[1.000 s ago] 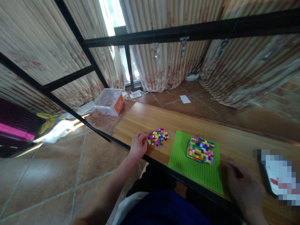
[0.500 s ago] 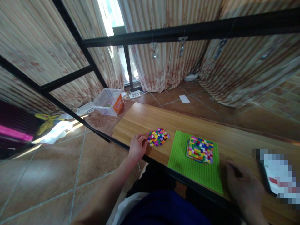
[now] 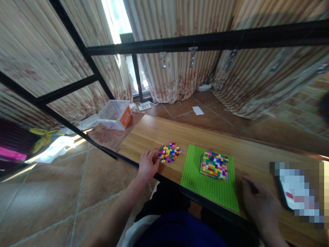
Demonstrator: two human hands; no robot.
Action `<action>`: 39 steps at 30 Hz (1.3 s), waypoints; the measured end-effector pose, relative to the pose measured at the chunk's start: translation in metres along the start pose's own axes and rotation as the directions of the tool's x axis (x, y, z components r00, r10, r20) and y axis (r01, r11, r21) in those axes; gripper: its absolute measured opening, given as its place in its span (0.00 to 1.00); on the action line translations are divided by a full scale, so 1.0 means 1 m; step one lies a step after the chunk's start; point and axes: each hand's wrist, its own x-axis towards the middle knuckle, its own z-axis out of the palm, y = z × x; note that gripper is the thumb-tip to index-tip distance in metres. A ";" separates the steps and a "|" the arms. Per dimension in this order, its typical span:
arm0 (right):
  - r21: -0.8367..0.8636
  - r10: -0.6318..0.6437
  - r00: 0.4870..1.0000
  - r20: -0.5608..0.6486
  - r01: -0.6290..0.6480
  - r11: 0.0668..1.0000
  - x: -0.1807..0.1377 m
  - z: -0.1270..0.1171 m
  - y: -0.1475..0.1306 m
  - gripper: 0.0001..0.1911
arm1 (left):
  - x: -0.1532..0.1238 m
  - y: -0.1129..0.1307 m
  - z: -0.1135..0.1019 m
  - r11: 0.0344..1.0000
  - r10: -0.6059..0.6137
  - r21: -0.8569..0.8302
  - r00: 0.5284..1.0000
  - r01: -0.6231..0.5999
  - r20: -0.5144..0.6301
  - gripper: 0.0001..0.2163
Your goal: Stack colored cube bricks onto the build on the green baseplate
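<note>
My left hand (image 3: pixel 149 165) is at the near left edge of a loose pile of small coloured bricks (image 3: pixel 170 152). Its fingers are drawn together against the outermost bricks; anything between the fingertips is hidden. To the right of the pile lies a green studded baseplate (image 3: pixel 191 176). On it sits a low rectangular stack of multicoloured bricks (image 3: pixel 215 164). My right hand (image 3: pixel 263 202) rests on the table just beyond the baseplate's right edge, its fingers curled in, with no brick showing in it.
The wooden table (image 3: pixel 156 128) carries a phone-like device (image 3: pixel 289 195) with a pixelated screen at the right. A clear plastic bin (image 3: pixel 110 115) with an orange label stands on the floor beyond the table's left end. A black metal frame (image 3: pixel 177 47) crosses in front of the curtains.
The whole scene has shifted slightly to the left in view as the head turned. My left hand keeps its place at the pile's edge, and my right hand stays beside the baseplate.
</note>
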 end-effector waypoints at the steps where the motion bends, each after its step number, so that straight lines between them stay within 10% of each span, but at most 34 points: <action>1: -0.001 0.009 1.000 0.005 -0.009 1.000 0.000 0.000 0.000 0.22 | 0.001 0.001 0.001 1.000 0.001 0.011 1.000 -0.001 0.005 0.12; 27: -0.019 0.000 1.000 0.015 0.001 1.000 0.001 0.001 -0.001 0.22 | 0.003 -0.008 0.011 0.962 0.251 0.117 0.968 -0.248 -0.015 0.11; 34: 0.008 0.009 1.000 0.008 -0.009 1.000 0.003 0.001 0.002 0.21 | 0.000 0.003 0.005 0.987 0.161 0.008 0.985 -0.161 -0.064 0.09; 39: 0.181 0.081 0.996 -0.021 -0.076 0.981 0.001 -0.020 -0.041 0.21 | -0.007 0.030 -0.004 0.974 0.164 -0.151 0.986 -0.166 -0.028 0.07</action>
